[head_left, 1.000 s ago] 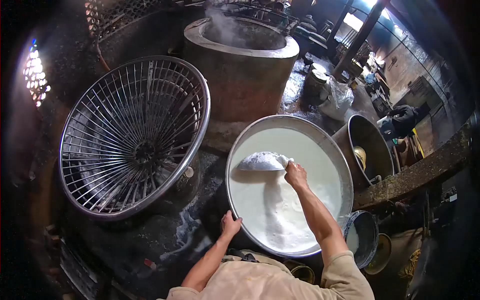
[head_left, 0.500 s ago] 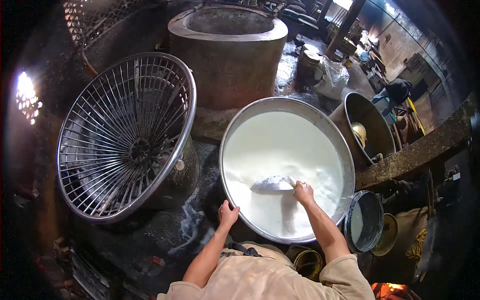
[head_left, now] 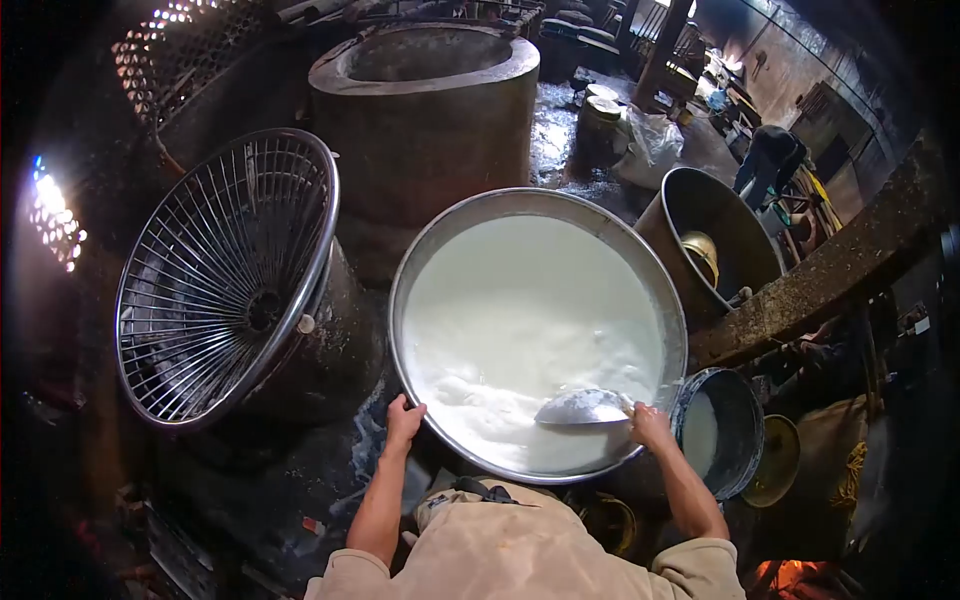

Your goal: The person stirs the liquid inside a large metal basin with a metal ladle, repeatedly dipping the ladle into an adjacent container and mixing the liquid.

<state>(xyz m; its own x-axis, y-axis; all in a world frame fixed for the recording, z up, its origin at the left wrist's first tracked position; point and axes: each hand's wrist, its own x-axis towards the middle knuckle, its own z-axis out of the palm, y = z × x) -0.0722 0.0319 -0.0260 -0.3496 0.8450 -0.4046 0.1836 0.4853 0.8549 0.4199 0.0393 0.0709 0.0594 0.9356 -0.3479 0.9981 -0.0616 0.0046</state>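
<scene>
A wide round metal vat [head_left: 397, 330] in front of me holds milky white liquid [head_left: 530, 290], with froth along its near side. My right hand [head_left: 652, 426] is closed round the handle of a broad metal scoop [head_left: 588, 408]. The scoop lies tilted at the liquid's surface, near the vat's right front, with white froth on it. My left hand [head_left: 404, 422] grips the vat's rim at the front left, fingers bent over the edge.
A large slatted metal basket [head_left: 240, 280] leans at left. Behind the vat stands a round concrete tank [head_left: 425, 130]. At right are a tilted metal drum [head_left: 670, 235], a dark bucket [head_left: 745, 450] and a wooden beam [head_left: 830, 270]. Fire [head_left: 790, 578] glows low right; another person [head_left: 772, 160] bends over far back.
My right hand has drawn the scoop to the right and toward me through the liquid. Froth has spread along the near side. My view has shifted a little; my left hand stays on the rim.
</scene>
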